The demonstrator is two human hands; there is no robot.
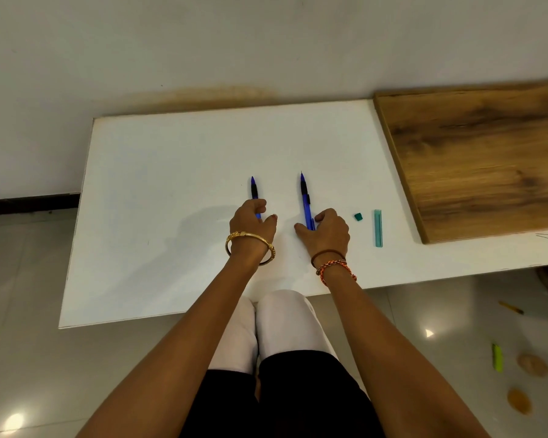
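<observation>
Two blue pens with black grips lie on a white table (159, 191), tips pointing away from me. My left hand (250, 224), with a gold bangle at the wrist, grips the rear end of the left pen (253, 188). My right hand (328, 232), with thread bands at the wrist, pinches the rear end of the right pen (305, 197). Both pens look as if they rest on or just above the tabletop.
A small green cap (358, 216) and a teal clear tube (378, 228) lie right of my right hand. A wooden board (478, 153) covers the table's right end. A wall stands behind. On the floor at right lie a yellow pen (510, 307) and a green marker (497, 357).
</observation>
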